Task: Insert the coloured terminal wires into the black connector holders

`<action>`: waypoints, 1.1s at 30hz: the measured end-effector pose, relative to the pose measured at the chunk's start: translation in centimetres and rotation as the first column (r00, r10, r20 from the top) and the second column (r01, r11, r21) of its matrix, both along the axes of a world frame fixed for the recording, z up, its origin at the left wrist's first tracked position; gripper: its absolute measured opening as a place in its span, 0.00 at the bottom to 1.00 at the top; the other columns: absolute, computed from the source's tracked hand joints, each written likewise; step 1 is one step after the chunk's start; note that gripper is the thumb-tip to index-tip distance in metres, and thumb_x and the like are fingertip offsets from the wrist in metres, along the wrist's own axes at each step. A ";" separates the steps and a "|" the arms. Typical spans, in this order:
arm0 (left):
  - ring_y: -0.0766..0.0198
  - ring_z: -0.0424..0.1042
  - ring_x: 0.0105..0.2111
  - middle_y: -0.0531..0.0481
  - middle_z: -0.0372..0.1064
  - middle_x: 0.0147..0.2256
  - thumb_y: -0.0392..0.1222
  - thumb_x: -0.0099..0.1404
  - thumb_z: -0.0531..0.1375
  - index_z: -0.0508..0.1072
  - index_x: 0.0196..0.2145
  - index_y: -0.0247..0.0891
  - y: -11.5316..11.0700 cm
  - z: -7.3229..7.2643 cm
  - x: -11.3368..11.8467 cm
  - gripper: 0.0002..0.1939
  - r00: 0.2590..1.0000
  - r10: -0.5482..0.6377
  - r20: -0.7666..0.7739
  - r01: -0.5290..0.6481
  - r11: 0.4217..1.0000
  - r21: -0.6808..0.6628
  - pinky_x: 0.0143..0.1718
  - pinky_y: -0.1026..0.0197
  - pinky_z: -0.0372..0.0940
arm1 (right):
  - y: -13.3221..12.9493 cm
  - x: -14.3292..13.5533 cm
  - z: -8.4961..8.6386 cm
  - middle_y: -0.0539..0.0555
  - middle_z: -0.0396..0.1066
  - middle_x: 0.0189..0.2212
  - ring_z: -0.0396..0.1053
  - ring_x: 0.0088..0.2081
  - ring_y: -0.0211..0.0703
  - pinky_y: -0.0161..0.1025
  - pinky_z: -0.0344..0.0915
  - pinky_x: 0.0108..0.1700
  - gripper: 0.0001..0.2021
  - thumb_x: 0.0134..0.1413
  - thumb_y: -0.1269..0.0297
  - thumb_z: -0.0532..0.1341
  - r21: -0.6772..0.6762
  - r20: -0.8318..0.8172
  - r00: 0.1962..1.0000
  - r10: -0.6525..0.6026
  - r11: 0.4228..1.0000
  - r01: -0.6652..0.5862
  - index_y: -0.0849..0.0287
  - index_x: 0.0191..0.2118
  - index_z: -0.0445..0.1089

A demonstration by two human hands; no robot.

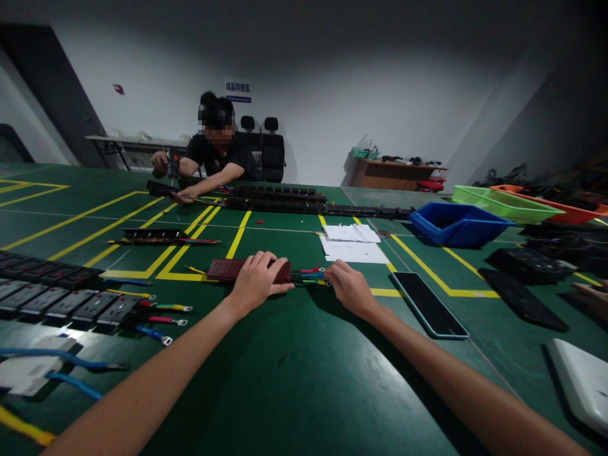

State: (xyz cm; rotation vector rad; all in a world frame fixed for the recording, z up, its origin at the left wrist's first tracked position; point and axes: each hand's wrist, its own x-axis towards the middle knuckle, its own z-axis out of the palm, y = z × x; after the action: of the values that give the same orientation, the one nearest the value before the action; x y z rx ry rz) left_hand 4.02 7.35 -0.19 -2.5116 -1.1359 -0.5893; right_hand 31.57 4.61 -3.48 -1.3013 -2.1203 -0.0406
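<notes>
A dark red socket strip [223,269] lies on the green table in front of me. My left hand [259,278] rests over its right part, fingers across the top and thumb along the near side, gripping it. Coloured wires [308,276], among them red, green and blue, come out of the strip's right end. My right hand [346,285] pinches them near their metal-lugged ends; the fingertips partly hide these. A short yellow wire [196,270] sticks out at the strip's left end.
At left lie grey socket strips [71,303] with lugged cables. White papers [354,244], a phone [430,305] and a blue bin [458,223] sit to the right. Across the table a person [221,155] holds a power drill [173,166] over a black strip.
</notes>
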 end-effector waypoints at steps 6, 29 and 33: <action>0.50 0.66 0.44 0.41 0.68 0.44 0.63 0.65 0.59 0.71 0.55 0.37 0.1 -0.1 0.0 0.31 1.000 -0.004 0.020 0.005 1.000 -0.013 0.42 0.52 0.60 | -0.2 -0.2 0.3 0.54 0.68 0.34 0.66 0.32 0.42 0.37 0.58 0.33 0.13 0.70 0.61 0.49 -0.038 0.009 1.000 0.002 0.999 -0.002 0.55 0.36 0.68; 0.50 0.65 0.45 0.41 0.68 0.45 0.63 0.63 0.61 0.70 0.55 0.38 -0.2 0.0 -0.1 0.31 0.998 0.023 0.064 -0.023 1.000 -0.001 0.45 0.50 0.60 | -0.6 -0.4 0.6 0.52 0.65 0.28 0.63 0.26 0.40 0.38 0.57 0.31 0.12 0.67 0.59 0.53 0.054 -0.070 0.997 0.044 0.998 -0.041 0.55 0.32 0.64; 0.50 0.65 0.45 0.41 0.68 0.45 0.63 0.62 0.62 0.71 0.54 0.38 -0.3 0.0 -0.1 0.31 0.998 0.034 0.060 -0.034 0.999 -0.004 0.45 0.50 0.61 | -0.9 -0.5 1.0 0.51 0.65 0.28 0.62 0.26 0.39 0.37 0.58 0.31 0.11 0.66 0.59 0.53 0.031 -0.070 0.995 0.071 0.997 -0.069 0.55 0.33 0.64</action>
State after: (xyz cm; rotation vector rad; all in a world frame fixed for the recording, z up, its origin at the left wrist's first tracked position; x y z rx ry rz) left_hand 3.92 7.07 -0.19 -2.4873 -1.1995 -0.6577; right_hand 31.02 3.69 -2.48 -1.1937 -2.0959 0.0046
